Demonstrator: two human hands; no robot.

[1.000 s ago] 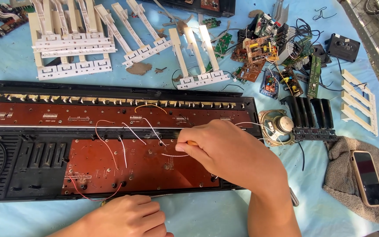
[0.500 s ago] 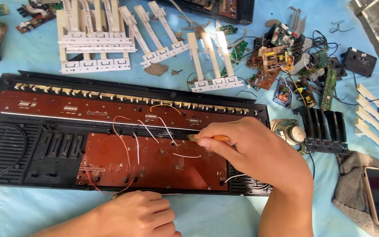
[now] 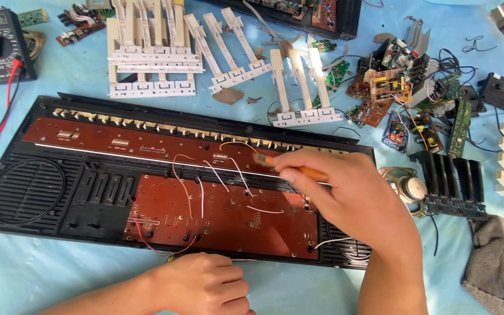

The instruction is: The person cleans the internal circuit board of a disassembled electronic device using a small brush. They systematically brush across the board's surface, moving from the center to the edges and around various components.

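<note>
1. Pale blue cloth-covered table, strewn with white plastic key strips and loose green and brown circuit boards.
2. Right hand closed around orange-handled screwdriver; tip hidden, seemingly at a screw.
3. Just below that grip: brown rectangular circuit board inside long black plastic keyboard shell, white wires looping over it.
4. Left hand curled shut, empty, bracing shell's near edge.
5. Judged step: unscrewing the board; steady downward pressure needed.
</note>
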